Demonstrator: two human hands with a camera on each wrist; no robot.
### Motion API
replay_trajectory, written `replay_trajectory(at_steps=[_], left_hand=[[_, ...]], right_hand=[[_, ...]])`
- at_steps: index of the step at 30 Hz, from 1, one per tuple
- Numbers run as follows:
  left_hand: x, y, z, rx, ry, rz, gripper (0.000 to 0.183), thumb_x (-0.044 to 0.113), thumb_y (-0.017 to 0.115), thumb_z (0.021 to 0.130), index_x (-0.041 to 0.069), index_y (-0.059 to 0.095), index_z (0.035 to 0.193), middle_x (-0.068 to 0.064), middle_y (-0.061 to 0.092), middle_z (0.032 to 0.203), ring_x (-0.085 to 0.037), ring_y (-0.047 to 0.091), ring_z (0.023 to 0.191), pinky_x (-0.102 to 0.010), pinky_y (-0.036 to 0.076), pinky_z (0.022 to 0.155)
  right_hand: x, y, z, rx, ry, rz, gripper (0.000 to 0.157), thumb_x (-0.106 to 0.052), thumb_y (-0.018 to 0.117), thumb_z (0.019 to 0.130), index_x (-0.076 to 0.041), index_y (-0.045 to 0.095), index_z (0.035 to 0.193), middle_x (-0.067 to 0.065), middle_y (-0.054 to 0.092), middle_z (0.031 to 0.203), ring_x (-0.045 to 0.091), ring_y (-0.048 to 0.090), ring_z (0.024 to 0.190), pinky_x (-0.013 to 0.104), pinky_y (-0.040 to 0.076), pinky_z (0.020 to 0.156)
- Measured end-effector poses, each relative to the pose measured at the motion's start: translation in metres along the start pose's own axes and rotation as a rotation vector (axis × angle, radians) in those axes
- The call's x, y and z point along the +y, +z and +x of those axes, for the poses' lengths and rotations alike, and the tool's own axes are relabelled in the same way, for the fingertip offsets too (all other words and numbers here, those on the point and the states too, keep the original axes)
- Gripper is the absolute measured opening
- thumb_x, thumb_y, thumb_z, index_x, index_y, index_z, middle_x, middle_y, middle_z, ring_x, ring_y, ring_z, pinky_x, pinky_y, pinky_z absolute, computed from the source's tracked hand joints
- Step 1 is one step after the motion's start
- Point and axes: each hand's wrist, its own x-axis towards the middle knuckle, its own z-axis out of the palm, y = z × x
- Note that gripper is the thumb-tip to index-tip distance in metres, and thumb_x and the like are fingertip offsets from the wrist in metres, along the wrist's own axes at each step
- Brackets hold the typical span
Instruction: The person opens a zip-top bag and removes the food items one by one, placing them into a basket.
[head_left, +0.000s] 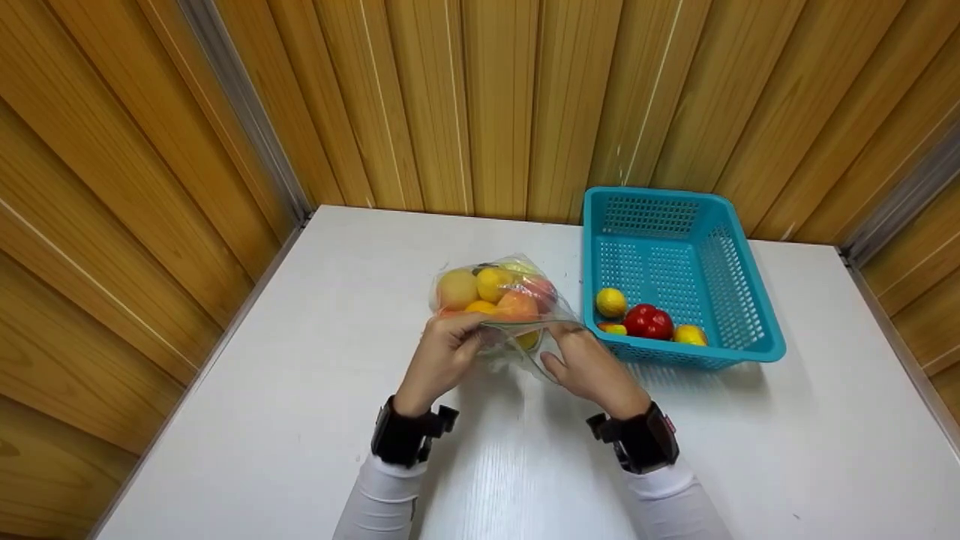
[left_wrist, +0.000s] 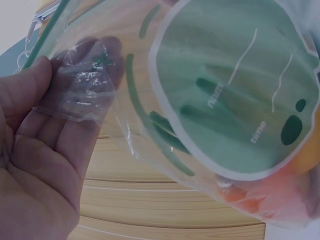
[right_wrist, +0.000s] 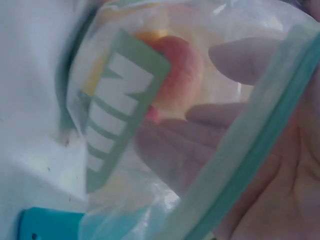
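Bag (head_left: pixel 521 324) of mixed fruit (head_left: pixel 493 286), clear plastic, is found on the tabletop (head_left: pixel 825 420), left of the basket (head_left: pixel 589 255), near its front left corner. The bag's mouth is stretched left to right, roughly level with the basket's front edge; most of the fruit is seen beyond that line, alongside the basket's left side, straight ahead of the fingers. At the end farther from the basket, film is pinched between thumb and fingers of the left hand (head_left: pixel 442 358). At the end beside the basket's front left corner, fingers of the right hand (head_left: pixel 592 367) are extended behind film, thumb apart, no fruit gripped; whether they are inside the bag cannot be told. Red fruit (head_left: pixel 649 322) is noted inside the basket's front edge. Shortest way between bag and basket is judged to lie with the right hand.
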Motion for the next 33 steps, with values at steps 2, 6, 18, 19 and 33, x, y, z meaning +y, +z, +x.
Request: replay_trajectory(at_steps=[2,6,18,19,33], left_hand=[[-0.001,0.0,-0.001,0.004,0.004,0.003,0.019,-0.002,0.072,0.101,-0.001,0.085,0.115,-0.014,0.085,0.112,-0.019,0.077,0.103,-0.035,0.067,0.094],[-0.002,0.001,-0.001,0.01,0.011,0.004,0.018,-0.004,0.071,0.101,-0.002,0.085,0.113,-0.014,0.085,0.11,-0.02,0.078,0.102,-0.036,0.067,0.094],[0.0,0.002,-0.001,-0.013,0.017,0.009,0.025,-0.012,0.064,0.099,-0.006,0.083,0.114,-0.02,0.084,0.114,-0.025,0.078,0.104,-0.039,0.066,0.096],[0.0,0.002,-0.001,-0.01,0.021,0.012,0.026,-0.013,0.063,0.098,-0.006,0.083,0.114,-0.021,0.084,0.114,-0.026,0.078,0.103,-0.039,0.066,0.096],[-0.002,0.003,-0.001,-0.02,0.021,-0.009,0.028,-0.014,0.063,0.096,-0.006,0.083,0.115,-0.018,0.085,0.11,-0.018,0.075,0.096,-0.034,0.066,0.093]], right_hand=[[-0.001,0.004,0.001,0.013,0.002,-0.01,0.059,-0.006,0.073,0.103,0.009,0.051,0.157,0.036,0.064,0.147,0.047,0.069,0.122,0.063,0.058,0.111],[0.0,0.013,0.003,0.036,-0.002,-0.015,0.066,-0.006,0.073,0.103,0.009,0.044,0.161,0.036,0.054,0.16,0.054,0.061,0.137,0.067,0.052,0.117],[0.004,0.032,0.009,0.086,-0.026,-0.007,0.064,-0.008,0.062,0.11,0.002,0.039,0.168,0.028,0.036,0.177,0.05,0.052,0.151,0.065,0.043,0.127],[0.004,0.034,0.01,0.09,-0.043,-0.009,0.064,-0.007,0.062,0.109,0.002,0.038,0.169,0.027,0.036,0.177,0.049,0.051,0.151,0.064,0.043,0.127],[0.013,0.044,0.017,0.193,-0.264,-0.095,0.059,-0.003,0.06,0.11,0.008,0.04,0.165,0.033,0.043,0.17,0.049,0.047,0.156,0.065,0.043,0.125]])
